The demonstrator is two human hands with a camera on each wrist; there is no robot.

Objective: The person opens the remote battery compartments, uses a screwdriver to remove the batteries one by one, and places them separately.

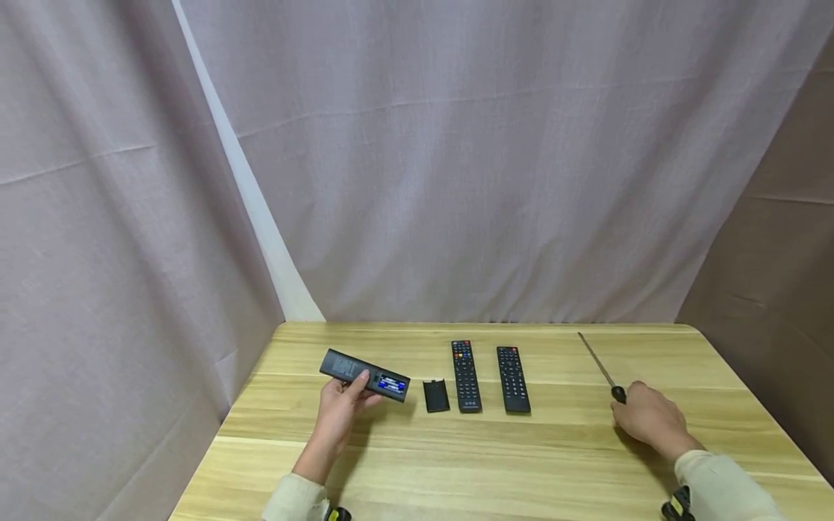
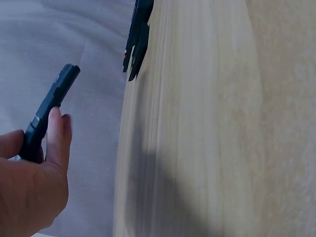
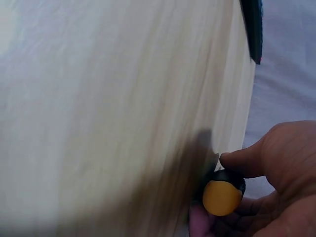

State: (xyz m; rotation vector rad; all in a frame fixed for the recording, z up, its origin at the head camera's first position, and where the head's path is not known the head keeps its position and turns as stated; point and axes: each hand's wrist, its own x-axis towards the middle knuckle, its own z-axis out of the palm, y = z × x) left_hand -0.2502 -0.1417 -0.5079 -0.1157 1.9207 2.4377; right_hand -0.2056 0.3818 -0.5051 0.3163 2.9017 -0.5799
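My left hand (image 1: 340, 410) grips a black remote control (image 1: 352, 367) above the table, its back facing up. The battery bay is uncovered, and blue batteries (image 1: 392, 384) show inside. A loose black battery cover (image 1: 436, 396) lies just right of that hand. Over on the right, my right hand (image 1: 649, 417) holds a screwdriver by its handle (image 3: 222, 197), which has a yellow end; the long thin shaft (image 1: 596, 359) points toward the far edge. In the left wrist view, thumb and fingers pinch the held remote (image 2: 49, 108) near one end.
Two more black remotes, one with coloured buttons (image 1: 466, 376) and a plainer one (image 1: 513, 380), lie face up side by side mid-table. The wooden table (image 1: 495, 463) ends at a grey curtain (image 1: 456, 181) behind and at both sides.
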